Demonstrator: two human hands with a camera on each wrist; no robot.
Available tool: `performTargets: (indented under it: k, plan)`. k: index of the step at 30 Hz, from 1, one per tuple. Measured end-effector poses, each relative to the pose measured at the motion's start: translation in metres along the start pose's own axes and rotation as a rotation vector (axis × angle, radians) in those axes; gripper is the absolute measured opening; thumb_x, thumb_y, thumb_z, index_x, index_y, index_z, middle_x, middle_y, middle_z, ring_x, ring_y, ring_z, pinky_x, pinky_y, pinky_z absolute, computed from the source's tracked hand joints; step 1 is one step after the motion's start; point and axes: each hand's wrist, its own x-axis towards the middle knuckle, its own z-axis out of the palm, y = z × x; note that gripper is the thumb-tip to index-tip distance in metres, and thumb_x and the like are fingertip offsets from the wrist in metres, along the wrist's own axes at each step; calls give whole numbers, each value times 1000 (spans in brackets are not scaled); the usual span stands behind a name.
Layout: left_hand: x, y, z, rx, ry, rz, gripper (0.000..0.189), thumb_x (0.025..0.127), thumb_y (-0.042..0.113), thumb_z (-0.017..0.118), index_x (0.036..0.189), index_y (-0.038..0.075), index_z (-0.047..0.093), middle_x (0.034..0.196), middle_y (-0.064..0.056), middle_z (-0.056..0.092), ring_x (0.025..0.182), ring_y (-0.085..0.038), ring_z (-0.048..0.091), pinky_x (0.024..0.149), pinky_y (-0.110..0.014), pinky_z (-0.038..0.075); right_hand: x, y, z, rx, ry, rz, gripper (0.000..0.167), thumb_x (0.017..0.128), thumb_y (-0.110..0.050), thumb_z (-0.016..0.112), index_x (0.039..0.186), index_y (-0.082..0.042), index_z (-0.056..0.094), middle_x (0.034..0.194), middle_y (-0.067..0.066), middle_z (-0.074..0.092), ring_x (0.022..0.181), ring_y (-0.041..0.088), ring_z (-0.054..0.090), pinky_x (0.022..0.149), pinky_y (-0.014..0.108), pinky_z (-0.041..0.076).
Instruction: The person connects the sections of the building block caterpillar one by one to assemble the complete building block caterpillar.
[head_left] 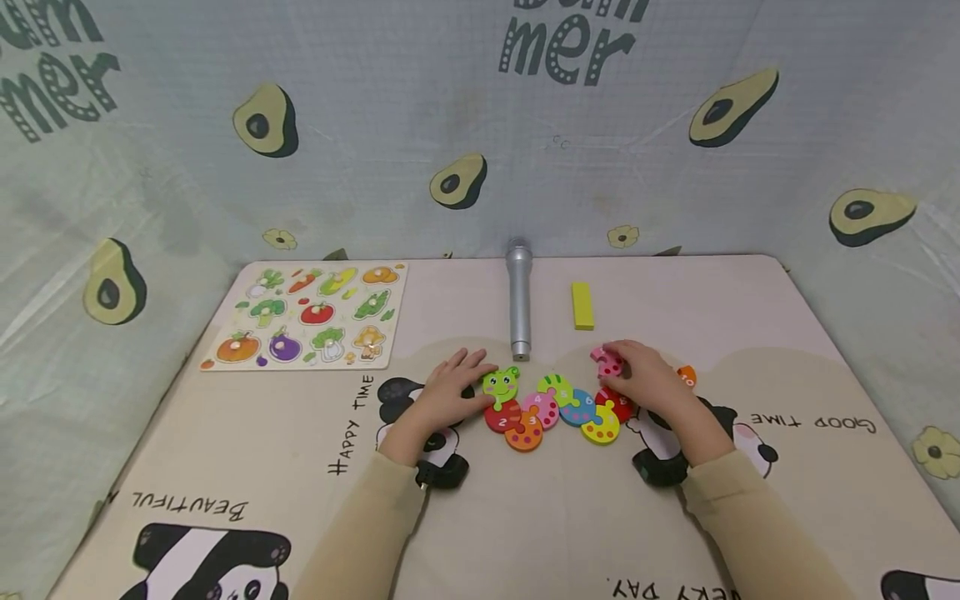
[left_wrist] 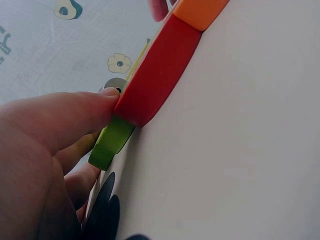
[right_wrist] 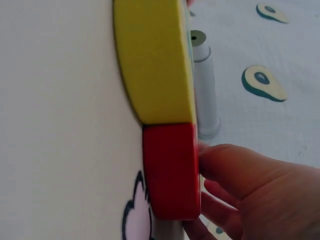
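A chain of wooden caterpillar puzzle pieces lies on the table. At its left end is the green smiling head [head_left: 500, 385], then a red piece [head_left: 502, 416] numbered 2 and an orange piece [head_left: 524, 432]. My left hand [head_left: 444, 400] pinches the head between thumb and fingers. Pink, green, blue and yellow pieces [head_left: 602, 426] follow, up to a red dotted piece [head_left: 615, 403], partly covered by my right hand [head_left: 647, 379]. That hand holds a pink dotted piece [head_left: 606, 362] by the red one's upper edge. In the right wrist view the thumb is close to the red piece [right_wrist: 171, 172].
Past the right hand an orange piece [head_left: 687, 376] peeks out. Behind the chain lie a grey cylinder [head_left: 519, 300] and a yellow block [head_left: 582, 306]. A vegetable puzzle board [head_left: 345, 337] is at the back left. Avocado-print cloth [head_left: 360, 183] surrounds the panda-print tabletop [head_left: 525, 517].
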Motion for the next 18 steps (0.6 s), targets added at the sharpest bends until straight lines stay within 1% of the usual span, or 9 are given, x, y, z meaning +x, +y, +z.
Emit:
performTargets:
  k: [7,10,12,15,18]
  plan:
    - [0,0,0,-1,-5,-7,52,85,41,58,133,24,46,150,1,26,142,-22,10,114,-48,7,-1,-1,0,32,17,3,56,84,-24,62,133,-5,42,137,19,40,123,37,39,98,53,38]
    - [0,0,0,-1,-6,-9,52,85,41,58,133,24,46,150,1,26,142,-22,10,114,-47,7,-5,-2,-1,61,43,-8,58,84,-25,61,135,-7,40,141,18,35,122,37,40,95,52,41]
    - [0,0,0,0,-5,-9,52,85,41,57,133,25,46,150,2,26,142,-22,10,114,-47,7,-10,-1,-3,88,63,-26,59,84,-25,61,136,-8,39,142,17,33,118,36,44,92,50,45]
    - [0,0,0,-2,-3,-9,52,85,40,57,133,25,47,150,1,26,142,-22,10,114,-48,7,-19,2,-7,118,84,-75,58,84,-20,61,136,-7,39,141,16,32,108,34,49,86,46,50]
    - [0,0,0,-5,-4,-9,52,85,40,57,133,24,47,150,1,26,142,-22,10,114,-48,7,-30,7,-11,122,74,-111,56,84,-14,60,135,-4,39,139,18,33,104,33,50,84,45,51]
